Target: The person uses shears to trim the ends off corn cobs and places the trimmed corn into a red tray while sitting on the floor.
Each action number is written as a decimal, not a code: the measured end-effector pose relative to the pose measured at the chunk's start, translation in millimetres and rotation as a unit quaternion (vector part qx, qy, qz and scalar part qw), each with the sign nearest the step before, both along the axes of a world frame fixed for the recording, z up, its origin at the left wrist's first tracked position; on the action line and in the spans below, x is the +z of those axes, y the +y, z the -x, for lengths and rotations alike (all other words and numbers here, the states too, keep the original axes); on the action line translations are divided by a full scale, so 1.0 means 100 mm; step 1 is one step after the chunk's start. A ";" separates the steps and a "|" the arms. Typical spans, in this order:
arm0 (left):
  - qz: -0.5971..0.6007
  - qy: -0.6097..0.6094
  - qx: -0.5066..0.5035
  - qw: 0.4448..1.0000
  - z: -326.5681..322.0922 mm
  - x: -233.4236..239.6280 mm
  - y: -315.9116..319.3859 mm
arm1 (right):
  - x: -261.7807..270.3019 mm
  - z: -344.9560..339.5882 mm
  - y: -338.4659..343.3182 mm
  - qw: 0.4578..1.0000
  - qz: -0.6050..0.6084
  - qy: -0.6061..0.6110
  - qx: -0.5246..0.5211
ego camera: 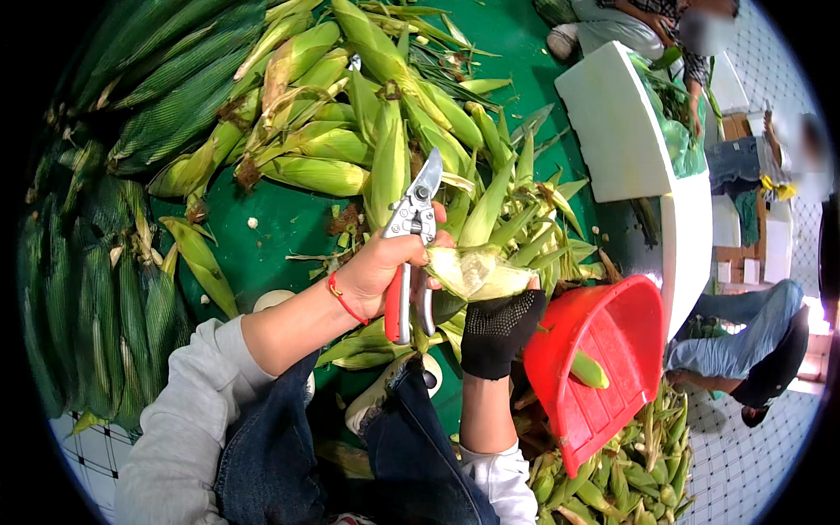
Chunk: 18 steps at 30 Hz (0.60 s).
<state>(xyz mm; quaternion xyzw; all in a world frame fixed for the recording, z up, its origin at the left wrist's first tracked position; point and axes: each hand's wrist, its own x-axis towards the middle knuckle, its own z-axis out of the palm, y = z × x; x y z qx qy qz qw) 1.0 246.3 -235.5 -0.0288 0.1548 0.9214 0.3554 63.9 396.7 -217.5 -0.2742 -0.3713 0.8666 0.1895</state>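
Note:
My left hand (387, 262), bare and with a red cord bracelet, is closed around a pair of pruning shears (415, 220) with red and silver handles. The blades point up and away from me. In my right hand (502, 328), in a black fingerless glove with grip dots, is a pale corn husk (482, 272). My left fingertips reach the husk's near end; whether a cob is inside I cannot tell. Behind both hands lies a heap of loose green husks (525, 230). Unpeeled corn ears (321, 147) are piled beyond my left hand.
Filled green mesh sacks of corn (177, 98) line the left. A red plastic scoop (607, 387) holding one green ear stands beside my right hand, above more corn ears (610, 485). White foam boxes (617, 125) stand at right, with several people around them. The floor covering (243, 243) is green.

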 end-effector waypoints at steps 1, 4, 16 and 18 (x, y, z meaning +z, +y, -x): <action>-0.022 0.012 -0.002 1.000 0.00 0.00 0.00 | -0.02 -0.02 0.02 1.000 0.019 -0.005 0.001; 0.019 0.057 -0.006 0.998 -0.12 0.18 0.07 | -0.16 -0.06 0.31 0.999 0.037 -0.005 0.029; 0.111 0.142 -0.171 0.969 -0.67 0.33 0.17 | 0.85 -0.58 0.51 0.762 -0.516 -0.139 0.365; 0.074 0.158 -0.215 0.961 -0.65 0.34 0.09 | 0.74 -0.70 0.46 0.810 -0.457 -0.190 0.313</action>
